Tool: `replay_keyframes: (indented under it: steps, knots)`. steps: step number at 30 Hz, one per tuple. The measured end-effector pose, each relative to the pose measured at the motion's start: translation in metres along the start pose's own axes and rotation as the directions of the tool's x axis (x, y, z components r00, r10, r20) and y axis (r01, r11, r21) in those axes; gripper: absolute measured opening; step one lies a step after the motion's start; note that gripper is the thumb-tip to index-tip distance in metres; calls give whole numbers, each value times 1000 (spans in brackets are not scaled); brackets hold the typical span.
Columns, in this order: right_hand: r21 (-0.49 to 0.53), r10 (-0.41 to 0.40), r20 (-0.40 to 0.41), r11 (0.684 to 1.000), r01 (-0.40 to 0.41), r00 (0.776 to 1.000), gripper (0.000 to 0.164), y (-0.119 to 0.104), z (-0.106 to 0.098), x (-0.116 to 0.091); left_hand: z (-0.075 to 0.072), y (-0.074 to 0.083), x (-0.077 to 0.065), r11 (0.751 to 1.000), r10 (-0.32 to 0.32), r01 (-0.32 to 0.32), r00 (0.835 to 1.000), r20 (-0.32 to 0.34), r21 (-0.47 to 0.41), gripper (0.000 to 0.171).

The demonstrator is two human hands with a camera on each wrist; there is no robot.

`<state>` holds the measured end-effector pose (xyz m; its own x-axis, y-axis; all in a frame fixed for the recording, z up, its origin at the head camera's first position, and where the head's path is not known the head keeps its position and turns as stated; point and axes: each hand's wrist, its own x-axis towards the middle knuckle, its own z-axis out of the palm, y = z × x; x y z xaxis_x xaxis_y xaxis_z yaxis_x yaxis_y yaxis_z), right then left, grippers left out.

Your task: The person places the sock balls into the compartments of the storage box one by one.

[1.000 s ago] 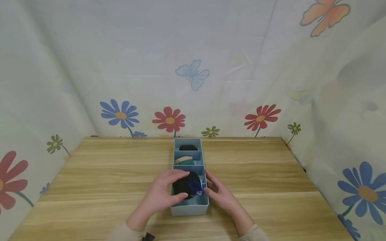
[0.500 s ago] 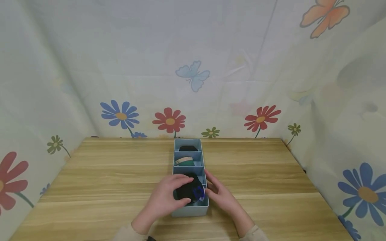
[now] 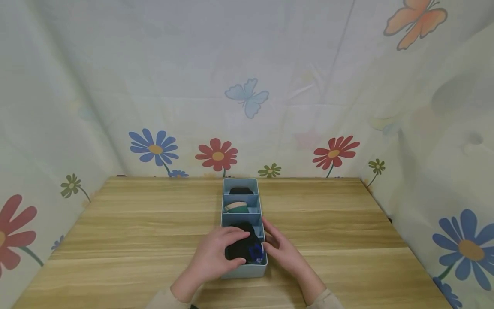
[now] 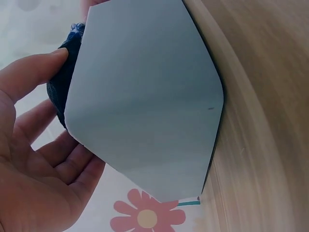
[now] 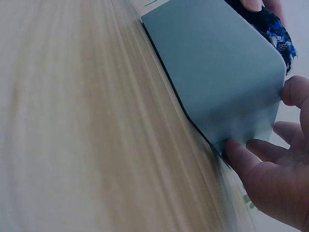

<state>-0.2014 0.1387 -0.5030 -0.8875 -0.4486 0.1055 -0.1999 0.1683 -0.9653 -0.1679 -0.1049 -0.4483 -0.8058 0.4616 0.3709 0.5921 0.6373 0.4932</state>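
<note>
In the head view my left hand (image 3: 216,251) holds a folded black sock (image 3: 243,248) between thumb and fingers, low in the front compartment of a blue-grey divided box (image 3: 244,271). Bright blue threads (image 5: 279,36) show at the sock's right end. The left wrist view shows the thumb and fingers around the dark sock (image 4: 60,89) at the box rim. My right hand (image 3: 285,253) rests against the box's right outer wall. Its fingers spread along that wall, with the thumb near the rim, as in the right wrist view.
A green and beige folded cloth item (image 3: 237,207) lies in the compartment second from the back. The rear compartment holds a dark folded item (image 3: 241,191). The box stands on a wood-grain table (image 3: 154,214), before a flower-printed curtain (image 3: 185,107).
My left hand has moved right and slightly toward me with the black sock, which now sits lower in the front compartment. The right hand has stayed at the box's side.
</note>
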Motion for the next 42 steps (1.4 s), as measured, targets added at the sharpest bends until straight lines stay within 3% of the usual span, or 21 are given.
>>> replay_keyframes:
  steps: [9, 17, 27, 35, 42]
  knots:
    - [-7, 1, -5, 1000, -1, 1000, 65, 0, 1, 0, 4, -2, 0, 1000, 5, -5, 1000, 12, 0, 52]
    - [-29, -1, -8, 1000, 0, 1000, 65, -1, 2, 0, 3, -1, -2, 994, -8, 12, 999, 40, -107, 58]
    - [-18, 17, -15, 1000, -18, 1000, 66, 0, 2, 2, -8, -2, -2, 982, -71, 63, 997, -39, -176, 57]
    - [-18, 0, -21, 1000, 0, 1000, 66, -1, 2, 3, -12, -11, -6, 985, -92, 77, 992, -87, -157, 52]
    - [-56, -1, -24, 998, 0, 1000, 64, -7, -2, 3, -21, -31, -14, 993, -91, 80, 988, -123, -90, 49]
